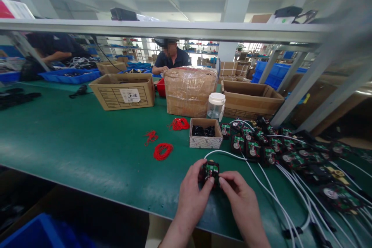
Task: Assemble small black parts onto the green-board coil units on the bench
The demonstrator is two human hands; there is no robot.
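Near the front edge of the green table, my left hand [192, 190] grips a black-cased device with a green circuit board [211, 168], thumb and fingers on its sides. My right hand [240, 195] is at the device's right side, thumb and forefinger pinched together; whatever lies between them is too small to make out. A white cable [223, 151] runs from behind the device toward the right. Beyond my hands stands a small open box [205, 142] of black parts. Red wire bundles [163, 151] lie to its left.
Many similar circuit-board units [270, 155] with white cables crowd the right side. At the back stand a wrapped carton [190, 89], a lidded clear jar [215, 109] and open cardboard boxes [124, 97]. A metal shelf beam [174, 31] crosses above. A person [173, 58] sits opposite.
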